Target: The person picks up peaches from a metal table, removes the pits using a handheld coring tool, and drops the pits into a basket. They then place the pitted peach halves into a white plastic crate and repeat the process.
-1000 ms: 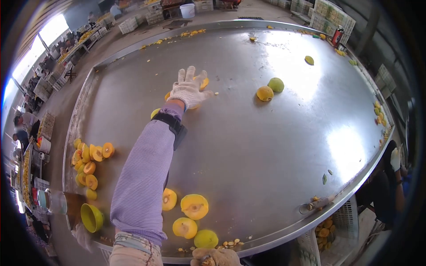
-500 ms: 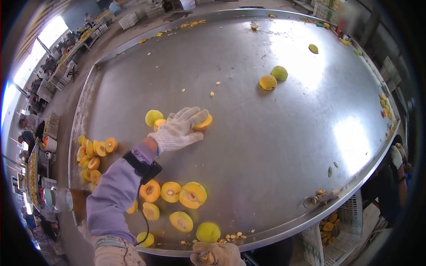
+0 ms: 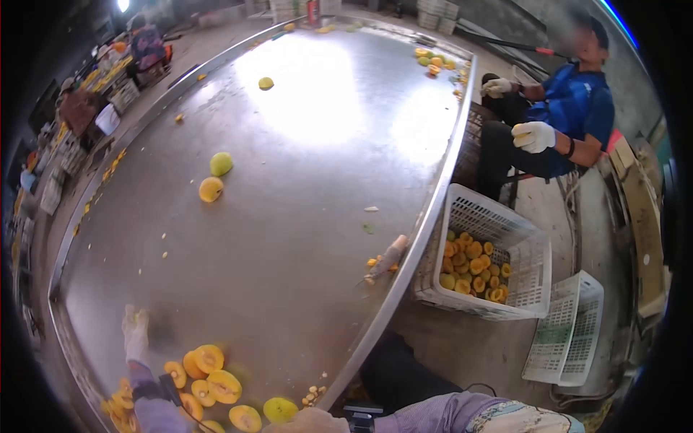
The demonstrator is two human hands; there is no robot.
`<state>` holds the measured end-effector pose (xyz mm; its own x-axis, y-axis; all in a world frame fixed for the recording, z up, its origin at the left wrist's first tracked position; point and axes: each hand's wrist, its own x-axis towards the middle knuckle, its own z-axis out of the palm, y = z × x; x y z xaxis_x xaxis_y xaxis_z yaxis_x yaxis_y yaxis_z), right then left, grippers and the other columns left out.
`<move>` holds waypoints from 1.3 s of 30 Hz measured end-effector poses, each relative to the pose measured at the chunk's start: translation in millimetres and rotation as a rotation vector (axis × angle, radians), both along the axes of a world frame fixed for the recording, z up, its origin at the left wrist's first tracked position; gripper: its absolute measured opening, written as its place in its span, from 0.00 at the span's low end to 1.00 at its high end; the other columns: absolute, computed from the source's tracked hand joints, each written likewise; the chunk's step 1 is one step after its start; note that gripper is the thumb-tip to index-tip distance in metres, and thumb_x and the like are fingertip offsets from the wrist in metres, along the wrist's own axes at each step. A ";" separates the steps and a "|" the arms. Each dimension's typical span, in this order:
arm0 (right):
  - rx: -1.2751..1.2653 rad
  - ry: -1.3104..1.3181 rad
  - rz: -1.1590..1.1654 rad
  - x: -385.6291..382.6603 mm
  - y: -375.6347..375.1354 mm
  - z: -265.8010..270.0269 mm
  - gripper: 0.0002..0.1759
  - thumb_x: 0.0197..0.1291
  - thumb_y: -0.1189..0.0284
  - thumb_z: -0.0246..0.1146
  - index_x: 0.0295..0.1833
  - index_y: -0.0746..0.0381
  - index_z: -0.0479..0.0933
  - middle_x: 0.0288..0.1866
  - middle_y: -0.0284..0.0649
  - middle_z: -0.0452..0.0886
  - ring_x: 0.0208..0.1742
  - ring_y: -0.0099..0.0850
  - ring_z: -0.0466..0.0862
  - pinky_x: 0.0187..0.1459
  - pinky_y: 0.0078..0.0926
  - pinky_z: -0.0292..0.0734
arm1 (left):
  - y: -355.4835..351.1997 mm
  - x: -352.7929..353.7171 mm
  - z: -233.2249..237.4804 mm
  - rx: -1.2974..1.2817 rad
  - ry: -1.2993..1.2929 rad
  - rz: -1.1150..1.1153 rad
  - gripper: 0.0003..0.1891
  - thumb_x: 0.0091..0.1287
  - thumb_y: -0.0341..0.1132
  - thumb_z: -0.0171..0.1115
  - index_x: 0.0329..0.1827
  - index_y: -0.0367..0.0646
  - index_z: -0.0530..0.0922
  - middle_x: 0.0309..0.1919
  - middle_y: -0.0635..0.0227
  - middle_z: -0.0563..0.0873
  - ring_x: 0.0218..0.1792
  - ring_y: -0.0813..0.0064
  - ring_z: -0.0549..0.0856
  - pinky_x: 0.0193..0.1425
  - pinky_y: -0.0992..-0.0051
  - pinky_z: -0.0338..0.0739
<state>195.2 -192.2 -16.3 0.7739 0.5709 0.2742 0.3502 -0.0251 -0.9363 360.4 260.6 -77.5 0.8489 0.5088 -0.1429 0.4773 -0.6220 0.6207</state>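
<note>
BARE METAL, SLICK FRUIT: LOW PALM, LIGHT TOUCH ADVISED

Gloved L hand [image 3: 136, 334] at the near L part of the metal table [image 3: 303, 238], fingers extended & nothing seen in its grip, tho blur hides how far apart they stand; cut fruit halves [image 3: 224, 387] lie loose along the table's near edge, several cut face up; R hand [image 3: 309, 421] sits at the table's near rim by a green-yellow fruit [image 3: 280, 410], partly out of frame, can't tell if it grips anything; pale seeds [image 3: 314, 395] are scattered nr the table's near R rim

For handling the halves well, best guess: palm low, fingers loosely curved as a fence, contact on skin sides, not soft cut faces; slow, even pressure, as wet flesh likely skids on smooth metal & rounded backs may roll; small groups beat a big heap, which could ride up & spill over the table's rim; R hand best kept steady, clear of the L hand's path; wrist cord or strap [image 3: 170, 386] needs to stay off the juice
</note>
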 end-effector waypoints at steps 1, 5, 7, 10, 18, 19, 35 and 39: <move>-0.006 -0.008 -0.036 2.6 -2.8 3.0 0.09 0.55 0.60 0.67 0.33 0.52 0.78 0.22 0.39 0.77 0.22 0.44 0.78 0.23 0.42 0.72 | -40.4 4.0 19.4 0.050 0.017 -0.063 0.37 0.70 0.48 0.61 0.77 0.40 0.61 0.72 0.48 0.65 0.73 0.55 0.67 0.75 0.65 0.61; -0.021 0.072 -0.027 -9.4 3.4 1.2 0.09 0.56 0.60 0.64 0.34 0.52 0.77 0.24 0.42 0.78 0.23 0.45 0.79 0.25 0.43 0.72 | -146.4 -33.4 46.3 0.230 0.014 -0.344 0.34 0.64 0.35 0.65 0.74 0.44 0.66 0.70 0.55 0.69 0.72 0.58 0.67 0.75 0.65 0.62; -0.090 0.096 -0.094 -6.3 3.5 2.0 0.09 0.57 0.60 0.63 0.36 0.52 0.77 0.24 0.43 0.78 0.25 0.46 0.79 0.26 0.44 0.72 | -186.2 -49.5 67.7 0.342 0.118 -0.391 0.33 0.63 0.34 0.64 0.73 0.49 0.68 0.68 0.57 0.70 0.71 0.58 0.67 0.74 0.64 0.63; 0.021 -0.036 -0.001 7.2 -6.1 12.5 0.09 0.57 0.61 0.61 0.39 0.53 0.77 0.26 0.45 0.78 0.28 0.47 0.80 0.28 0.46 0.73 | -222.8 -67.6 103.2 0.363 0.327 -0.475 0.33 0.62 0.31 0.64 0.73 0.50 0.68 0.70 0.56 0.69 0.71 0.60 0.67 0.75 0.63 0.63; 0.081 0.056 0.136 12.1 -8.6 14.3 0.11 0.59 0.60 0.62 0.40 0.56 0.78 0.29 0.50 0.82 0.31 0.52 0.81 0.34 0.47 0.74 | -264.6 -145.1 143.8 -0.291 -0.047 -0.027 0.29 0.65 0.36 0.62 0.71 0.43 0.69 0.69 0.56 0.72 0.65 0.61 0.75 0.70 0.62 0.71; 0.047 0.068 0.110 10.5 -6.5 8.6 0.12 0.58 0.59 0.63 0.40 0.56 0.78 0.28 0.50 0.81 0.32 0.51 0.81 0.34 0.47 0.74 | -275.9 -166.1 157.5 -0.400 -0.136 -0.034 0.28 0.64 0.35 0.63 0.69 0.41 0.71 0.65 0.57 0.75 0.62 0.62 0.77 0.68 0.64 0.73; 0.054 0.713 0.545 -64.7 -62.1 53.3 0.07 0.62 0.65 0.59 0.40 0.55 0.71 0.25 0.27 0.72 0.24 0.19 0.74 0.28 0.22 0.70 | -338.4 -390.3 126.8 -1.362 -0.423 0.118 0.28 0.73 0.44 0.58 0.72 0.40 0.66 0.51 0.51 0.84 0.42 0.63 0.86 0.41 0.72 0.83; 0.030 0.823 0.684 -95.1 -87.1 69.0 0.13 0.63 0.57 0.63 0.41 0.53 0.72 0.27 0.27 0.74 0.25 0.18 0.75 0.28 0.18 0.71 | -369.2 -396.1 155.3 -1.281 -0.334 0.007 0.27 0.74 0.45 0.56 0.70 0.39 0.67 0.46 0.54 0.86 0.39 0.69 0.85 0.42 0.74 0.82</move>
<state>100.1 -279.4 52.7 0.2453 0.9553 -0.1649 -0.4581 -0.0356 -0.8882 -35.8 -108.6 77.8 0.9347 0.1760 -0.3088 0.1888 0.4903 0.8509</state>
